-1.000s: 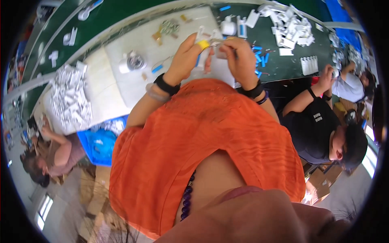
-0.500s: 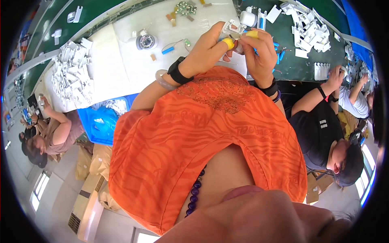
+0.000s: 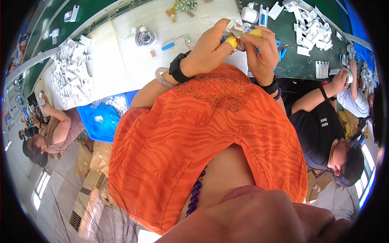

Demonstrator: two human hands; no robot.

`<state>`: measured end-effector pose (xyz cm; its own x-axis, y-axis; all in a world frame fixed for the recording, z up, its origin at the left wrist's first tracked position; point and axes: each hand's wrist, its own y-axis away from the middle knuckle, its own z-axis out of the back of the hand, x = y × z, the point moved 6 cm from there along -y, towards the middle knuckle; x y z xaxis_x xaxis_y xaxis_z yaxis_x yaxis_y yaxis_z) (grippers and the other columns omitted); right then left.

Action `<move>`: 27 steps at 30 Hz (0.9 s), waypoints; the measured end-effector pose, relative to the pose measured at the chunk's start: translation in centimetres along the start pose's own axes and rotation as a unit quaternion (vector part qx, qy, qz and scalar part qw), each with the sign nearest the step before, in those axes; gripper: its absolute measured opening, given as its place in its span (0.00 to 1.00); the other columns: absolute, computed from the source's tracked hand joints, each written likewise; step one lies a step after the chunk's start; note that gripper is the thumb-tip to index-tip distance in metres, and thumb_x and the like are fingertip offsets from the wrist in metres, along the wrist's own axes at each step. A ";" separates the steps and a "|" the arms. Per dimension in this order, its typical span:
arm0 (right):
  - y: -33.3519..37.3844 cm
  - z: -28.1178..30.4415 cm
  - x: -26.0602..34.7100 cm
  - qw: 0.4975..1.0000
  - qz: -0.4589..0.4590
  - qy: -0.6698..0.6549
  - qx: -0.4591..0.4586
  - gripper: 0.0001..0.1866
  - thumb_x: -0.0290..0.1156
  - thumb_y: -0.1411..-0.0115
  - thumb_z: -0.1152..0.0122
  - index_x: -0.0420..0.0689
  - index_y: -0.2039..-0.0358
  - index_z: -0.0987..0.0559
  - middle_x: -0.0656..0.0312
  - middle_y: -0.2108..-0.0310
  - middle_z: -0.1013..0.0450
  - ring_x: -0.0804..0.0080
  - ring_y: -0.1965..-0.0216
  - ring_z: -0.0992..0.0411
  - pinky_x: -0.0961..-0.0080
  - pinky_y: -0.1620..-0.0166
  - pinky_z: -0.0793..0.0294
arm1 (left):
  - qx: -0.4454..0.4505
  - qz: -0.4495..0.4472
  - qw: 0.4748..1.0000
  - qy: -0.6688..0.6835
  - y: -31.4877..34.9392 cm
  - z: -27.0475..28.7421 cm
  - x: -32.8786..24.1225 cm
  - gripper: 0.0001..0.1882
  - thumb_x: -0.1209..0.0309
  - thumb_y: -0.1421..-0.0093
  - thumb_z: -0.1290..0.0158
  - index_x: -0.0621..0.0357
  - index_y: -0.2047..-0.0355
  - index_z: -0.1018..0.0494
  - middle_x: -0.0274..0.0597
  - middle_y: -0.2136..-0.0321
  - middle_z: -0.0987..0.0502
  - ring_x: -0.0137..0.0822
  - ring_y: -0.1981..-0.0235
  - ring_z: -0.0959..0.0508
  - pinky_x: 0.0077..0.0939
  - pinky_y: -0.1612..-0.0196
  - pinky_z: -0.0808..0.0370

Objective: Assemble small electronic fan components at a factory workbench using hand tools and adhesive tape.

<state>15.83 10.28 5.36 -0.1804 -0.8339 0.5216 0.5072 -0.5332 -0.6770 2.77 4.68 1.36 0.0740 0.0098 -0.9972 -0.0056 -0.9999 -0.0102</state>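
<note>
Both my hands are raised together over the far side of the table. My left hand [image 3: 208,47] is closed around a white plastic housing [image 3: 238,26] with curved clip edges. The fingers of my right hand [image 3: 263,48] pinch at its near side, where thin wires show. Yellow finger covers sit on digits of both hands; the small part between the fingertips is hidden. Left of my hands lie a blue battery cell [image 3: 167,46] with wires, a small green circuit board [image 3: 187,38] and a white round unit [image 3: 145,38]. Beyond my right hand stands a white cylindrical piece [image 3: 249,15].
White plastic parts are heaped at the left [image 3: 71,75] and far right [image 3: 313,32]. Blue cells [image 3: 282,52] lie beside my right hand. A blue crate [image 3: 95,131] stands below the table's left edge. Co-workers sit on either side, one in a black shirt [image 3: 314,121].
My hands have shifted slightly, the white housing still between them, and my right fingers have changed their position on it. The co-worker at the right has moved a hand with a white part.
</note>
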 end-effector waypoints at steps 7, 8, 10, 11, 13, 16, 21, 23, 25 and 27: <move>0.2 0.0 -0.1 1.000 0.004 0.006 -0.002 0.15 0.17 0.56 0.33 0.46 0.66 0.19 0.63 0.67 0.27 0.60 0.61 0.29 0.69 0.57 0.28 | -0.004 -0.001 0.999 0.038 0.0 -0.2 -0.1 0.15 0.77 0.36 0.61 0.65 0.49 0.38 0.38 0.67 0.27 0.25 0.71 0.28 0.21 0.67 0.26; 0.4 0.0 -0.2 1.000 0.005 0.006 -0.002 0.15 0.17 0.56 0.33 0.46 0.66 0.19 0.63 0.67 0.27 0.60 0.61 0.29 0.69 0.57 0.28 | -0.002 0.003 1.000 0.031 0.0 -0.2 -0.1 0.15 0.77 0.36 0.61 0.65 0.49 0.38 0.39 0.67 0.27 0.25 0.72 0.28 0.21 0.67 0.26; 0.7 0.0 -0.4 1.000 0.005 0.005 -0.002 0.15 0.17 0.56 0.33 0.46 0.66 0.19 0.63 0.67 0.27 0.60 0.61 0.29 0.69 0.57 0.28 | 0.000 0.007 1.000 0.025 0.1 -0.4 0.0 0.15 0.78 0.37 0.61 0.65 0.49 0.38 0.39 0.68 0.27 0.25 0.72 0.28 0.21 0.68 0.26; 0.9 0.0 -0.5 1.000 0.007 0.004 -0.002 0.15 0.17 0.56 0.32 0.46 0.65 0.19 0.63 0.67 0.27 0.60 0.61 0.29 0.70 0.57 0.28 | -0.004 0.009 0.999 0.032 0.2 -0.5 0.1 0.15 0.78 0.37 0.61 0.65 0.50 0.38 0.39 0.68 0.27 0.25 0.72 0.28 0.21 0.68 0.26; 1.0 -0.1 -0.4 1.000 0.007 0.003 -0.001 0.15 0.17 0.56 0.32 0.46 0.65 0.19 0.63 0.67 0.27 0.60 0.61 0.28 0.70 0.57 0.28 | -0.008 0.012 0.999 0.040 0.3 -0.5 0.3 0.15 0.78 0.37 0.61 0.65 0.50 0.38 0.39 0.68 0.27 0.25 0.72 0.28 0.21 0.68 0.26; 0.7 -0.1 -0.3 1.000 0.002 0.002 0.000 0.15 0.17 0.55 0.32 0.46 0.65 0.19 0.62 0.67 0.27 0.61 0.61 0.28 0.70 0.57 0.28 | -0.009 0.009 1.000 0.029 0.2 -0.4 0.2 0.14 0.77 0.37 0.61 0.64 0.51 0.37 0.39 0.68 0.27 0.25 0.73 0.28 0.21 0.68 0.26; 0.8 0.0 -0.5 1.000 0.001 0.008 0.007 0.14 0.17 0.54 0.33 0.46 0.66 0.19 0.62 0.67 0.27 0.60 0.62 0.28 0.70 0.57 0.28 | -0.006 0.001 1.000 -0.006 0.1 -0.4 0.0 0.13 0.77 0.37 0.61 0.64 0.52 0.37 0.39 0.68 0.28 0.26 0.73 0.29 0.22 0.69 0.27; 0.6 -0.1 -0.3 1.000 -0.004 0.012 0.005 0.14 0.17 0.54 0.33 0.46 0.66 0.19 0.62 0.67 0.27 0.60 0.62 0.28 0.70 0.57 0.28 | -0.002 0.010 1.000 0.004 0.1 -0.3 0.2 0.14 0.77 0.37 0.61 0.64 0.51 0.37 0.39 0.68 0.28 0.26 0.73 0.29 0.22 0.69 0.27; 0.6 -0.2 -0.2 1.000 -0.010 0.013 0.003 0.14 0.17 0.55 0.33 0.45 0.66 0.19 0.61 0.67 0.28 0.60 0.62 0.28 0.69 0.57 0.28 | 0.002 0.020 1.000 0.012 0.1 -0.2 0.6 0.15 0.77 0.38 0.61 0.64 0.50 0.36 0.38 0.68 0.27 0.26 0.73 0.29 0.22 0.69 0.27; 0.7 -0.4 -0.4 1.000 -0.020 0.000 -0.003 0.14 0.17 0.55 0.32 0.45 0.66 0.19 0.61 0.68 0.28 0.60 0.61 0.29 0.69 0.57 0.28 | 0.000 0.006 0.997 0.074 0.3 0.1 1.2 0.17 0.74 0.35 0.59 0.63 0.46 0.37 0.36 0.69 0.28 0.24 0.74 0.30 0.19 0.71 0.28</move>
<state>15.93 10.13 4.47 -0.2003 -0.8119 0.5484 0.4939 -0.5671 -0.6591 2.78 4.34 0.19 0.2211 -0.0037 -0.9753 -0.0078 -1.0000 0.0021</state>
